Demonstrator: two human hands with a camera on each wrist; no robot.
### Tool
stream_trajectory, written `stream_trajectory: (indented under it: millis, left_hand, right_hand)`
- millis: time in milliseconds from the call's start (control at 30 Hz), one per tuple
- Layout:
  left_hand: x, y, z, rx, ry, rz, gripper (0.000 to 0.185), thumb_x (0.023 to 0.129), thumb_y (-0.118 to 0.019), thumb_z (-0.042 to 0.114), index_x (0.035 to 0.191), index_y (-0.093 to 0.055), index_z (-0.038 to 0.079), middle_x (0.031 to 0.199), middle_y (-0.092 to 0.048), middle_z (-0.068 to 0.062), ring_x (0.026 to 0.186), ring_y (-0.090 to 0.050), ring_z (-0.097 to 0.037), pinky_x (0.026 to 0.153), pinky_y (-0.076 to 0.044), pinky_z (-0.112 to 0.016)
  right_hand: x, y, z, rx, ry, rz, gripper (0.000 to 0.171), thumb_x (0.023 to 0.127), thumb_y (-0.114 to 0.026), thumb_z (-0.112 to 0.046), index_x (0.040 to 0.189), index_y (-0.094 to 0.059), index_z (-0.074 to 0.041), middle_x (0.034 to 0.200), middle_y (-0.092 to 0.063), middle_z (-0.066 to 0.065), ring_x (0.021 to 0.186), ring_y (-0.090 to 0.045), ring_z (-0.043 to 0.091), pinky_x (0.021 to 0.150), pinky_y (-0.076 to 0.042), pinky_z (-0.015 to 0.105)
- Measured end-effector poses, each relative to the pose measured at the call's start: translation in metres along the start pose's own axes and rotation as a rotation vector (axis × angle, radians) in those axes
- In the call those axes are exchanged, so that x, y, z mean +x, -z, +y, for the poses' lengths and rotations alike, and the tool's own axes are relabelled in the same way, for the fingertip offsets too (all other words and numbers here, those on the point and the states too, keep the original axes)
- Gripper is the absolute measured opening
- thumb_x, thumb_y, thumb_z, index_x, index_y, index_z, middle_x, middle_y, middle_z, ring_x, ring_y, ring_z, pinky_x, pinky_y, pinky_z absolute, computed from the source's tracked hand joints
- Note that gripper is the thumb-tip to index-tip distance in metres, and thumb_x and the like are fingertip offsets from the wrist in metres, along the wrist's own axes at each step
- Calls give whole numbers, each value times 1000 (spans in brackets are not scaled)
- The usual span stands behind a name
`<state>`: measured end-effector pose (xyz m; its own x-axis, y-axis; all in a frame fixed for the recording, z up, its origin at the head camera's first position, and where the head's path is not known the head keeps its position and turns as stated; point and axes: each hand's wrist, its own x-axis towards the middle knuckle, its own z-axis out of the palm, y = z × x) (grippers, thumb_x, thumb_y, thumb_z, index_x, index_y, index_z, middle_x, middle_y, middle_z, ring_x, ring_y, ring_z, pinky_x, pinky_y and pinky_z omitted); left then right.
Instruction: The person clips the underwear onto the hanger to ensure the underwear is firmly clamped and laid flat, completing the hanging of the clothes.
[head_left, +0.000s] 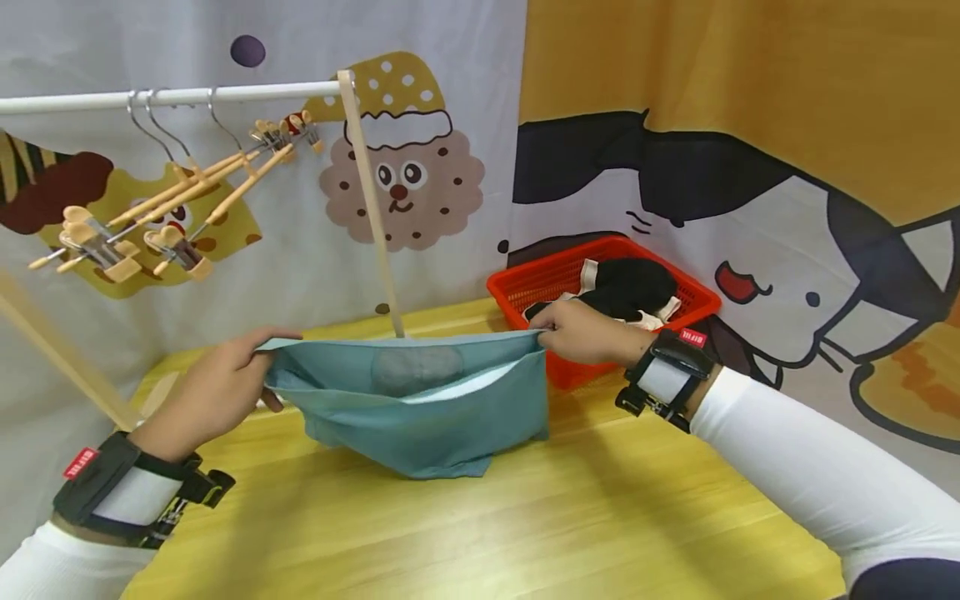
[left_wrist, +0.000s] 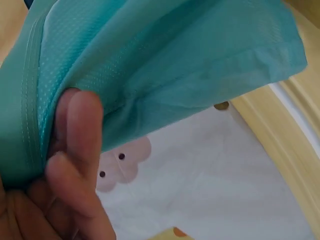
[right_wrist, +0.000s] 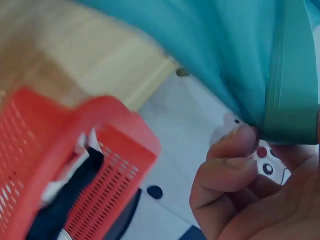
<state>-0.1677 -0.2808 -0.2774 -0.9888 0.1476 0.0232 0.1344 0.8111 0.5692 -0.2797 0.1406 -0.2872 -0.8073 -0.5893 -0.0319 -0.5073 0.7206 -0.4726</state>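
A teal garment [head_left: 420,408] hangs stretched between both hands above the yellow wooden table [head_left: 465,533]. My left hand [head_left: 225,379] pinches the waistband's left end. In the left wrist view the fingers [left_wrist: 75,150] curl round the teal garment's [left_wrist: 165,65] hem. My right hand [head_left: 581,332] pinches the right end of the band. The right wrist view shows the fingertips [right_wrist: 235,150] gripping the folded teal band [right_wrist: 290,100]. The garment's lower edge touches the tabletop.
A red plastic basket [head_left: 525,287] with dark and white clothing [head_left: 626,287] stands at the back right, just behind my right hand. A white rail [head_left: 172,96] at upper left carries several wooden clip hangers [head_left: 165,208]; its wooden post [head_left: 371,208] stands behind the garment. Cartoon curtains close the back.
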Motion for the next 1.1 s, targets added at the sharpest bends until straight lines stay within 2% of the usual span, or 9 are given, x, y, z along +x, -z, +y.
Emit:
stream_trajectory:
  millis: [100, 233, 333, 500, 600, 733, 900, 1000, 1100]
  left_hand:
    - [2, 6, -4, 1, -19, 40, 49, 107, -16, 22, 145, -46, 10, 114, -65, -22, 71, -67, -19, 51, -46, -34]
    - [4, 7, -10, -46, -26, 83, 51, 106, -14, 19, 144, -47, 11, 133, -52, -25, 73, -66, -19, 52, -47, -35]
    - [8, 4, -16, -269, -71, 55, 51, 106, -14, 19, 147, -43, 12, 141, -46, -20, 77, -70, -19, 56, -55, -37]
    - [18, 0, -28, -824, -220, -44, 47, 109, -17, 15, 146, -46, 9, 140, -48, -2, 101, -73, -23, 83, -60, -40]
    - [20, 1, -28, -958, -254, -4, 45, 108, -20, 10, 141, -50, 4, 138, -51, -2, 107, -71, -21, 91, -57, -38]
    - [22, 1, -24, -959, -306, 95, 39, 109, -26, 9, 135, -53, -2, 132, -59, -4, 115, -65, -13, 98, -53, -28]
    - [20, 4, -16, -940, -378, 179, 36, 110, -37, 15, 129, -54, -10, 127, -62, -8, 118, -61, -13, 98, -51, -22]
    - [16, 7, -12, -833, -316, 215, 36, 109, -38, 16, 128, -56, -8, 127, -61, -8, 117, -60, -12, 97, -50, -19]
    - [9, 3, -15, -583, -196, 223, 36, 110, -37, 22, 130, -61, 4, 129, -60, -1, 115, -58, -5, 95, -47, -13]
  right_hand:
    - [6, 12, 0, 60, -69, 8, 25, 94, -45, -5, 86, -68, -9, 58, -43, -1, 47, -40, 13, 49, -36, 24]
    - [13, 24, -1, 275, -154, -29, 30, 100, -37, -9, 109, -65, -5, 62, -58, 7, 47, -55, 19, 47, -48, 29]
    - [18, 25, -2, 469, -184, -36, 36, 102, -30, -10, 121, -60, -4, 78, -71, 16, 56, -65, 23, 53, -54, 31]
    - [25, 19, -2, 691, -172, 69, 40, 106, -29, -12, 133, -58, -8, 122, -67, 19, 91, -73, 33, 73, -61, 40]
    - [27, 18, -3, 704, -144, 142, 39, 107, -32, -15, 136, -59, -11, 133, -62, 13, 111, -68, 33, 91, -57, 46]
    - [30, 20, -5, 692, -119, 217, 40, 108, -33, -16, 138, -59, -16, 138, -60, 6, 121, -63, 31, 107, -47, 47]
    - [27, 23, -9, 686, -74, 272, 39, 109, -35, -18, 140, -58, -16, 140, -59, 4, 125, -61, 25, 114, -41, 46]
    - [25, 21, -10, 661, -65, 292, 38, 108, -36, -17, 138, -60, -14, 138, -60, 5, 122, -61, 22, 113, -42, 44]
    - [21, 10, -9, 591, -75, 291, 38, 104, -39, -12, 132, -65, -13, 129, -64, 8, 102, -64, 18, 96, -51, 34]
